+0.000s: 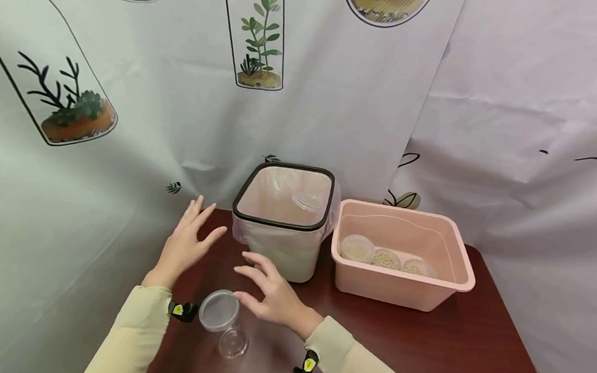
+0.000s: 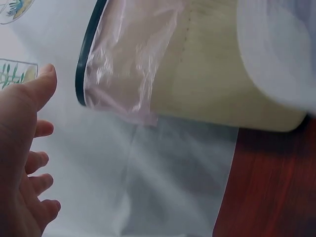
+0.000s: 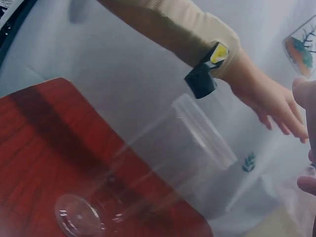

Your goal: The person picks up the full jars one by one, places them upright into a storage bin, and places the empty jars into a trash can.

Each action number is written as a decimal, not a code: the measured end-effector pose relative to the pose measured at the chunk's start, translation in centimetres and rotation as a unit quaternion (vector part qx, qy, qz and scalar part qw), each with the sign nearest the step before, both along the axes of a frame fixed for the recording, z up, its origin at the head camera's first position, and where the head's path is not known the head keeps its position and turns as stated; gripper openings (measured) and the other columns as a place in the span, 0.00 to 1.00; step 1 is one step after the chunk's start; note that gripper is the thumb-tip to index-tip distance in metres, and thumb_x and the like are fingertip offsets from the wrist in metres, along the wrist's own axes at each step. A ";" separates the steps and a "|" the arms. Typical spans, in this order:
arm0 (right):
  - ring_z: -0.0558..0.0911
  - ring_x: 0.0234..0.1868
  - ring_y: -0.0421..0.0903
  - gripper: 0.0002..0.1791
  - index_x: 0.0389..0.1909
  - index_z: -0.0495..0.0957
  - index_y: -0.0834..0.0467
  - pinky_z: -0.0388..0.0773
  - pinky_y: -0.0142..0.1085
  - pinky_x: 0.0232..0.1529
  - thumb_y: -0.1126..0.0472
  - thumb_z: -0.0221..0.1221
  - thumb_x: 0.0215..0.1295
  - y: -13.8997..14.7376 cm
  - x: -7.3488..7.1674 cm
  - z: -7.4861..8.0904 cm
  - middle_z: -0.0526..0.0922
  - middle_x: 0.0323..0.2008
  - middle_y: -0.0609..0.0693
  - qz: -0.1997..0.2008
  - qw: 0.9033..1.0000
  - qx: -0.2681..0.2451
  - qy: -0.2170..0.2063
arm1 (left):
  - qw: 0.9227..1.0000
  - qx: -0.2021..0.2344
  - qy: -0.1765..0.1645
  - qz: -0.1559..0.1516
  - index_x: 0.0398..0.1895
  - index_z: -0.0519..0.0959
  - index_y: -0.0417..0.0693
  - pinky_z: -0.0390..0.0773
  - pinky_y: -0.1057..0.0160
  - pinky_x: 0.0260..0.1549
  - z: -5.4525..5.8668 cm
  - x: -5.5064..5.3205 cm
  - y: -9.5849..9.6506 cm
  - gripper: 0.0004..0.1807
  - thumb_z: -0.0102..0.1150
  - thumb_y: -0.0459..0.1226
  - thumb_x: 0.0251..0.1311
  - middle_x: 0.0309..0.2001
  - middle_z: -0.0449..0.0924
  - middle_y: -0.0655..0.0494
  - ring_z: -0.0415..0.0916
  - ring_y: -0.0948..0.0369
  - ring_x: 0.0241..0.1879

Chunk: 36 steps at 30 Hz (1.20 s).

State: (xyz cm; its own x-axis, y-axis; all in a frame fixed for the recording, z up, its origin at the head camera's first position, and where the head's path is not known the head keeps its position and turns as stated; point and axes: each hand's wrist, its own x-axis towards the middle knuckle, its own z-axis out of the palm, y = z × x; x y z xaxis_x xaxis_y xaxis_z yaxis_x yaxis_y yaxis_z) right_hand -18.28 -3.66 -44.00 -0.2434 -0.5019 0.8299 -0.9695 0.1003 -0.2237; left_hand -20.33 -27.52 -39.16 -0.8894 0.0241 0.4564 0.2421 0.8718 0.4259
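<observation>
A clear plastic jar (image 1: 233, 342) with a translucent round lid (image 1: 219, 311) on top stands on the table before me. In the right wrist view the jar (image 3: 143, 163) appears see-through, with nothing visible in it. My left hand (image 1: 185, 247) is raised beyond the jar to the left, its fingers spread and holding nothing. Closer to the lid, my right hand (image 1: 272, 294) hovers with loosely bent, parted fingers and an empty palm; its thumb tip overlaps the lid's edge in the head view. Both hands are in front of a cream bin (image 1: 285, 258).
The bin has a black rim (image 1: 280, 225) and a pinkish bag liner (image 1: 264, 234); a clear round piece (image 1: 307, 201) lies inside. Right of it, a pink tub (image 1: 390, 288) holds several small round containers (image 1: 357, 248) with pale beads or beans. A printed cloth (image 1: 181, 86) hangs behind the table.
</observation>
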 end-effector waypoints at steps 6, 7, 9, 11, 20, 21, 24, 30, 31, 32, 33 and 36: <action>0.70 0.58 0.51 0.23 0.54 0.73 0.60 0.67 0.33 0.57 0.54 0.62 0.60 -0.5 0.9 -1.1 0.65 0.61 0.59 0.003 1.000 0.013 -0.005 | 0.999 -0.021 0.017 0.021 0.67 0.64 0.48 0.61 0.34 0.50 -0.6 1.3 -1.3 0.36 0.59 0.52 0.58 0.71 0.48 0.46 0.42 0.50 0.70; 0.70 0.59 0.51 0.24 0.54 0.73 0.59 0.66 0.33 0.57 0.54 0.62 0.60 -0.6 1.0 -1.3 0.65 0.61 0.59 0.005 1.000 0.017 -0.006 | 0.999 -0.024 0.019 0.025 0.67 0.64 0.48 0.61 0.34 0.50 -0.7 1.5 -1.5 0.36 0.59 0.51 0.57 0.71 0.48 0.45 0.43 0.49 0.70; 0.70 0.59 0.51 0.24 0.55 0.72 0.59 0.66 0.33 0.57 0.53 0.62 0.60 -0.8 1.3 -1.8 0.64 0.61 0.58 0.008 1.000 0.023 -0.009 | 0.999 -0.026 0.025 0.035 0.67 0.64 0.48 0.61 0.33 0.49 -0.9 2.0 -1.9 0.36 0.60 0.51 0.57 0.71 0.48 0.45 0.43 0.49 0.70; 0.69 0.60 0.50 0.25 0.55 0.72 0.59 0.66 0.33 0.57 0.52 0.62 0.59 -1.0 1.5 -2.2 0.64 0.62 0.58 0.007 1.000 0.028 -0.010 | 0.998 -0.023 0.032 0.042 0.67 0.64 0.48 0.61 0.33 0.49 -1.1 2.4 -2.3 0.36 0.59 0.51 0.58 0.72 0.48 0.46 0.42 0.50 0.70; 0.65 0.63 0.50 0.27 0.55 0.72 0.58 0.66 0.30 0.57 0.52 0.64 0.56 -1.8 2.6 -4.5 0.61 0.63 0.57 0.006 0.998 0.053 -0.026 | 0.997 -0.007 0.051 0.056 0.68 0.63 0.49 0.62 0.31 0.46 -1.8 4.0 -3.8 0.35 0.61 0.47 0.57 0.73 0.45 0.50 0.39 0.50 0.71; 0.65 0.63 0.50 0.28 0.56 0.72 0.57 0.66 0.31 0.57 0.52 0.65 0.56 -1.9 2.7 -4.7 0.61 0.64 0.57 0.005 0.998 0.054 -0.029 | 0.997 -0.007 0.052 0.056 0.68 0.63 0.49 0.62 0.31 0.46 -1.8 4.0 -3.9 0.35 0.61 0.47 0.57 0.72 0.45 0.49 0.39 0.50 0.71; 0.65 0.62 0.52 0.29 0.56 0.71 0.56 0.66 0.32 0.57 0.52 0.67 0.54 -2.5 3.0 -5.4 0.60 0.64 0.58 0.006 0.998 0.051 -0.041 | 0.997 -0.005 0.055 0.058 0.68 0.63 0.51 0.62 0.31 0.46 -1.9 4.3 -4.1 0.35 0.62 0.46 0.57 0.72 0.45 0.50 0.39 0.52 0.71; 0.67 0.60 0.49 0.30 0.55 0.72 0.55 0.66 0.30 0.56 0.51 0.69 0.51 -3.5 3.6 -6.7 0.60 0.63 0.58 0.017 0.996 0.048 -0.073 | 0.996 0.003 0.067 0.051 0.67 0.65 0.51 0.61 0.31 0.46 -2.0 4.5 -4.1 0.34 0.62 0.45 0.56 0.72 0.47 0.51 0.39 0.54 0.71; 0.68 0.60 0.48 0.30 0.55 0.72 0.55 0.66 0.30 0.56 0.52 0.69 0.51 -3.5 3.7 -6.8 0.60 0.63 0.58 0.019 0.996 0.047 -0.078 | 0.996 0.003 0.068 0.050 0.67 0.65 0.51 0.61 0.31 0.46 -2.1 4.5 -4.1 0.34 0.62 0.46 0.57 0.72 0.47 0.51 0.39 0.54 0.71; 0.68 0.60 0.48 0.30 0.54 0.72 0.55 0.66 0.29 0.56 0.52 0.69 0.51 -3.5 3.7 -6.9 0.60 0.63 0.58 0.018 0.996 0.045 -0.079 | 0.996 0.003 0.069 0.050 0.67 0.65 0.51 0.61 0.31 0.46 -2.1 4.6 -4.1 0.34 0.62 0.46 0.56 0.72 0.47 0.51 0.40 0.54 0.71; 0.68 0.60 0.48 0.30 0.54 0.72 0.55 0.66 0.29 0.55 0.52 0.69 0.50 -3.5 3.7 -7.0 0.60 0.63 0.58 0.018 0.996 0.042 -0.080 | 0.996 0.004 0.070 0.051 0.67 0.65 0.51 0.61 0.31 0.46 -2.2 4.6 -4.1 0.34 0.62 0.46 0.56 0.72 0.47 0.50 0.40 0.53 0.71; 0.69 0.59 0.48 0.30 0.53 0.72 0.55 0.66 0.29 0.55 0.52 0.70 0.50 -3.6 3.7 -7.1 0.62 0.62 0.58 0.018 0.997 0.033 -0.073 | 0.996 0.004 0.071 0.052 0.67 0.65 0.51 0.60 0.33 0.50 -2.3 4.8 -4.3 0.34 0.62 0.47 0.57 0.71 0.49 0.49 0.44 0.50 0.70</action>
